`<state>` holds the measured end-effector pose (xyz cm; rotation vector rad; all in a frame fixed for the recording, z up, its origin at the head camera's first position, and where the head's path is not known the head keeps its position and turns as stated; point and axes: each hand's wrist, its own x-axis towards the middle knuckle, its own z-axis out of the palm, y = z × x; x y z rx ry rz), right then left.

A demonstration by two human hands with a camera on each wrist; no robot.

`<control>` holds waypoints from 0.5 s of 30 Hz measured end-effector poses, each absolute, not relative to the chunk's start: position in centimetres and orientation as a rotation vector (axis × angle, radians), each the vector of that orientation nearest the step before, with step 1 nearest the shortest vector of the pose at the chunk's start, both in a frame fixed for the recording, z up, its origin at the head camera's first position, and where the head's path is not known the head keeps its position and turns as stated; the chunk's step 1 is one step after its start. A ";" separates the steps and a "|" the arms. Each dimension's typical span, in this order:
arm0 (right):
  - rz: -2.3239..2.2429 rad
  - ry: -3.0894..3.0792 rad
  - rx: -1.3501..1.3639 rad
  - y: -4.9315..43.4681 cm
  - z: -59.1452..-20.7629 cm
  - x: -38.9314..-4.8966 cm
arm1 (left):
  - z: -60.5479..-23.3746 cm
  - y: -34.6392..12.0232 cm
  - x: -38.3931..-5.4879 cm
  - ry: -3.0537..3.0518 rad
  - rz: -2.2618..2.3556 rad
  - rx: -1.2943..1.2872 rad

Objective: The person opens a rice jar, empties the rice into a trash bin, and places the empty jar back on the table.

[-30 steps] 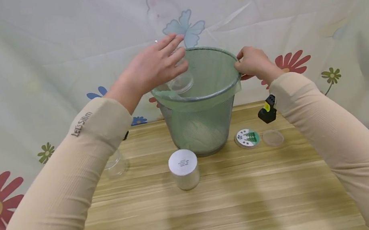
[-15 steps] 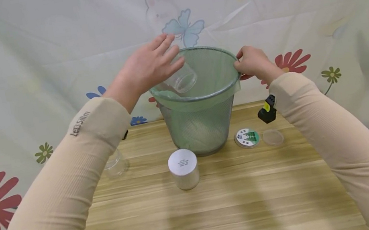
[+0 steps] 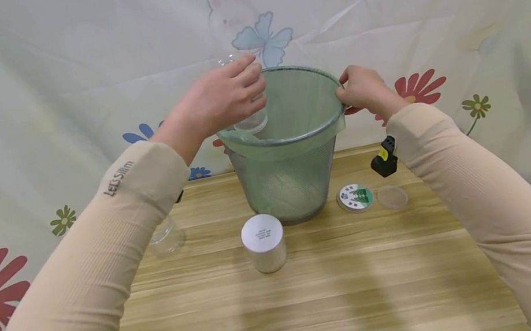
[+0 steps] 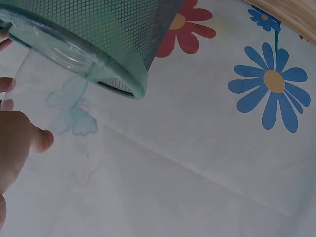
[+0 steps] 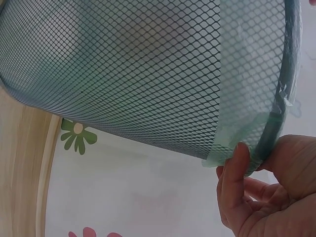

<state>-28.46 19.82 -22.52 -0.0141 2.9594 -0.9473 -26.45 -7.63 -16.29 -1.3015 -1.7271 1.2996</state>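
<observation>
A mesh wastebasket (image 3: 289,179), lined with a thin green bag (image 5: 244,89) folded over its rim, stands on the wooden table. Above the rim's left side, my left hand (image 3: 232,93) grips a clear plastic jar (image 3: 253,123); its lower end shows below the fingers and overlaps the basket's opening. Thumb and fingers of that hand (image 4: 15,140) wrap the jar in the left wrist view. On the opposite side, my right hand (image 3: 363,89) pinches the basket's rim together with the bag, thumb inside and fingers outside.
A white-topped canister (image 3: 264,245) stands in front of the basket. To its right lie a round printed lid (image 3: 355,198) and a clear disc (image 3: 393,197). Another clear jar (image 3: 166,238) stands at the left, partly behind the left sleeve. A flowered cloth (image 3: 74,92) hangs behind.
The jar in my left hand has tilted and come back more upright, moving slightly left. My left fingers, more spread before, have drawn together around it. My right hand stays at the rim.
</observation>
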 end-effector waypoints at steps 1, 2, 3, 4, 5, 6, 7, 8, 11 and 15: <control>-0.945 2.962 -0.018 19.8 -22.5 -28.4 | -16.3 -7.5 -26.4 -1.719 1.325 -1.301; -0.941 2.964 -0.024 19.7 -22.5 -28.4 | -16.2 -7.4 -26.3 -1.714 1.347 -1.300; -0.941 2.967 -0.030 19.7 -22.5 -28.4 | -16.2 -7.3 -26.3 -1.711 1.369 -1.298; -0.941 2.969 -0.035 19.6 -22.5 -28.4 | -16.2 -7.2 -26.2 -1.712 1.389 -1.297; -0.937 2.974 -0.042 19.6 -22.5 -28.4 | -16.2 -7.1 -26.2 -1.713 1.405 -1.294; -0.942 2.973 -0.042 19.5 -22.5 -28.4 | -16.1 -7.0 -26.2 -1.711 1.425 -1.288; -0.945 2.972 -0.044 19.4 -22.5 -28.4 | -16.1 -6.9 -26.1 -1.712 1.439 -1.285; -0.951 2.970 -0.046 19.4 -22.5 -28.4 | -16.1 -6.9 -26.1 -1.713 1.447 -1.282; -0.968 2.966 -0.049 19.2 -22.6 -28.4 | -16.1 -6.8 -26.1 -1.715 1.460 -1.277; -0.983 2.960 -0.051 19.1 -22.8 -28.4 | -16.2 -7.1 -26.1 -1.743 1.417 -1.276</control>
